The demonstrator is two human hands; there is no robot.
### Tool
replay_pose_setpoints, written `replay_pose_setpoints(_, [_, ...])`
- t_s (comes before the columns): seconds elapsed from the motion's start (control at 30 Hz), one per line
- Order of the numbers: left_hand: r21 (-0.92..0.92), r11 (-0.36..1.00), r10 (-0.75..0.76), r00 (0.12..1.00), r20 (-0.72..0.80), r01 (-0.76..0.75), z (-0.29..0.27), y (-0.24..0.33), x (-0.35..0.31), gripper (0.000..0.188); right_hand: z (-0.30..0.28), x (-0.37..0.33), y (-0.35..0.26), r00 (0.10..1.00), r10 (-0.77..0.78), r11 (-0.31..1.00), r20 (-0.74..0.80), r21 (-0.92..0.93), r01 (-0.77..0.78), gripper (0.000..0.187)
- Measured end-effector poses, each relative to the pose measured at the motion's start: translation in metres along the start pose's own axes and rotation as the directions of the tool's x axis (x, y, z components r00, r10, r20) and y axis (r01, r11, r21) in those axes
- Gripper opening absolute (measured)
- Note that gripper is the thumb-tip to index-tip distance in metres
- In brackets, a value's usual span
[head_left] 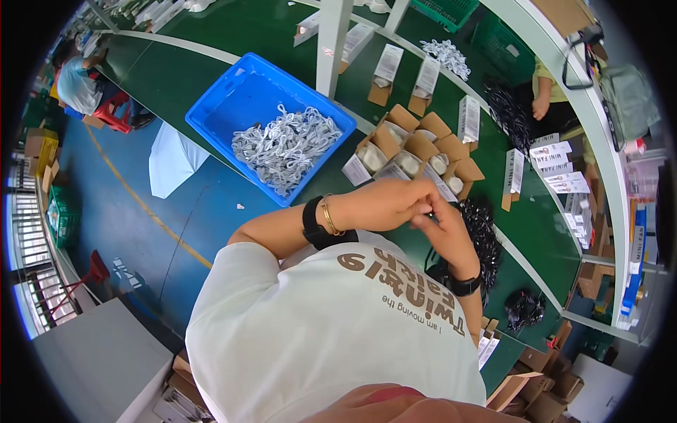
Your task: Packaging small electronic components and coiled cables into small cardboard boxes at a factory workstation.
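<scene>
My left hand and my right hand meet in front of my chest, over the near edge of the green table. The fingers of both are curled in and pressed together. Whatever they may hold is hidden. Just beyond them several open cardboard boxes stand in a cluster, each with a rounded white item inside. Beside my right hand lies a pile of black cords. To the left of the boxes, a blue bin holds a heap of white bundled cables.
A white post rises from the table behind the bin. More small boxes lie beyond it. Another bundle of black cords is at the right. Across the table a co-worker's hand shows; another person sits far left.
</scene>
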State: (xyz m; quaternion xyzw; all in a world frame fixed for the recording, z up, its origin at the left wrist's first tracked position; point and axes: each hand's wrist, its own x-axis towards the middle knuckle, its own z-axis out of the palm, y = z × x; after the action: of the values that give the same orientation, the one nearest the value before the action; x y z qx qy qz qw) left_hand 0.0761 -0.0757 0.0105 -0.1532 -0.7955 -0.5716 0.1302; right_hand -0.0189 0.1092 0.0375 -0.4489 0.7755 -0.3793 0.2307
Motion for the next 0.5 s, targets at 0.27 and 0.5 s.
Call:
replay_pose_setpoints(0.27, [-0.2, 0.907, -0.369, 0.929, 0.041, 0.369, -0.051, -0.018, -0.033, 0.008, 0.013, 0.028, -0.025, 0.994, 0.02, 0.829, -0.112, 0.558, 0.046, 0.026])
replay_pose_setpoints(0.5, [-0.439, 0.783, -0.445, 0.89, 0.099, 0.44, -0.084, -0.078, -0.071, 0.013, 0.032, 0.044, -0.028, 0.959, -0.06, 0.448, -0.276, 0.852, 0.273, 0.034])
